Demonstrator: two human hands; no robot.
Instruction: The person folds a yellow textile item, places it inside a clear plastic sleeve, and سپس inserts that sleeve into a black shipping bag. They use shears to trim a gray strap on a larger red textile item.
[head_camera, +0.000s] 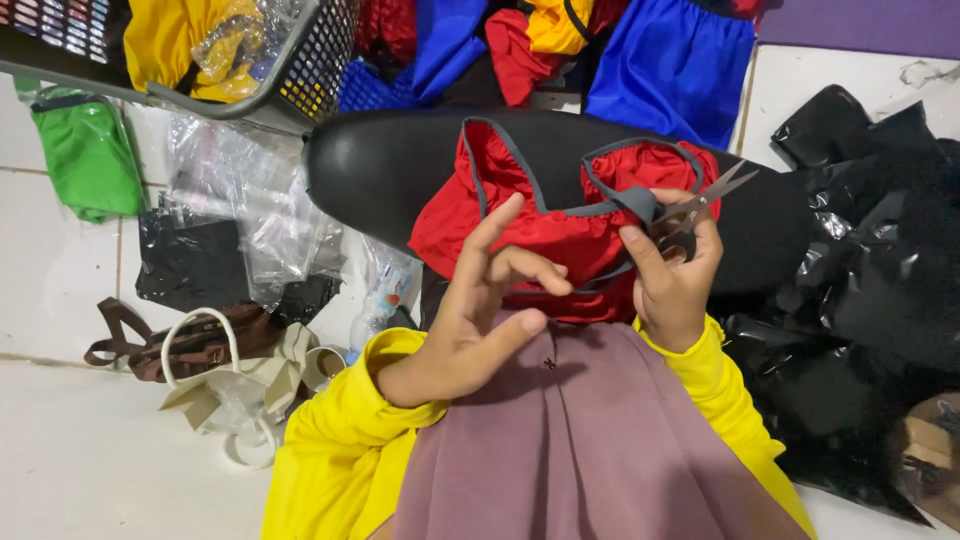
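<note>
Working largest down: the black padded seat (400, 165) carries the red garment (540, 225) draped over its near edge, part hanging onto your mauve skirt (590, 440). Risk there: smooth fabric on a rounded cushion, so a tug could slide the whole piece off toward your lap or the tiled floor (60, 260).

The grey binding (610, 207) runs along the garment's edges and loops loosely; your right hand (672, 275) pinches that trim near the small scissors (705, 205), which the same hand holds, blades slightly parted, tips pointing up and right. Biggest hazard, in my judgement: blades sit right beside the red cloth and the trim, so a careless snip could nick fabric instead of a stray thread. One hand doing both jobs means a weak hold on either.

Your left hand (480, 300) hovers over the garment, fingers spread, grip on nothing. Fingertips are near the blades' path; keep them back. With that hand off, the cloth is untensioned and may bunch under the blades.
</note>
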